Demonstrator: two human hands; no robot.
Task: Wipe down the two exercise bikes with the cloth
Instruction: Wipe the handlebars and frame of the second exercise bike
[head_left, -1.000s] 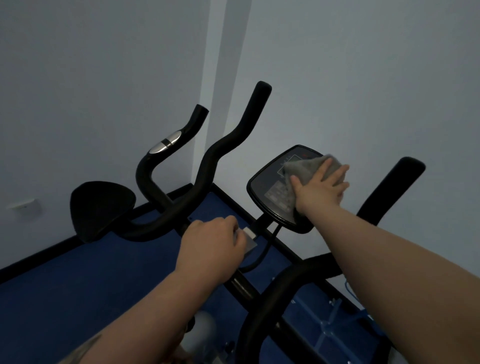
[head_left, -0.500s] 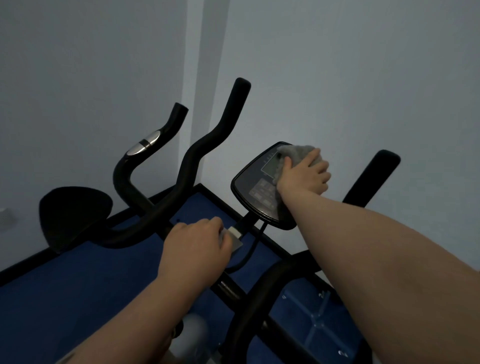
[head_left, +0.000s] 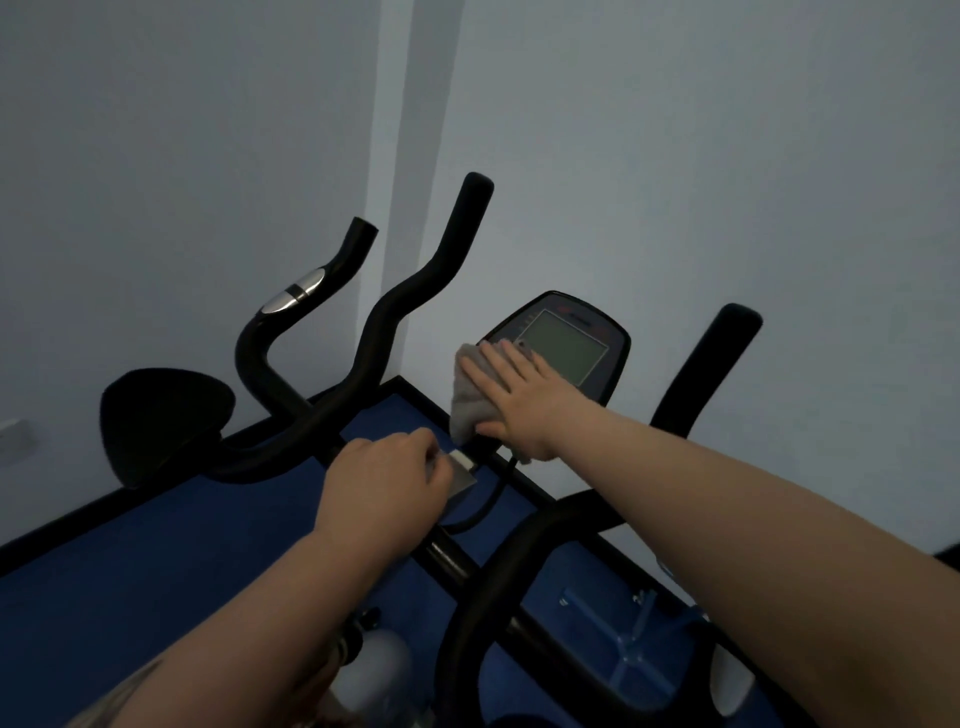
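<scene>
The near exercise bike has black curved handlebars (head_left: 415, 296) and a dark console (head_left: 597, 338) with a grey screen. My right hand (head_left: 519, 400) lies flat with straight fingers, pressing a grey cloth (head_left: 467, 405) against the console's lower left part. My left hand (head_left: 379, 483) is curled round the handlebar stem by a silver bracket (head_left: 462, 470). A second bike stands to the left, with its black seat (head_left: 161, 415) and a handlebar (head_left: 296, 312) with a chrome sensor.
Pale walls meet in a corner close behind the bikes. Blue floor (head_left: 156, 545) with a black skirting edge runs below. The right handlebar grip (head_left: 711, 364) rises beside the console. A blue frame part (head_left: 628, 639) and a white housing (head_left: 374, 670) lie beneath.
My right hand slid the cloth from the console's upper right down to its lower left, uncovering the screen. Its fingers went from curled to flat. My left hand stayed on the stem.
</scene>
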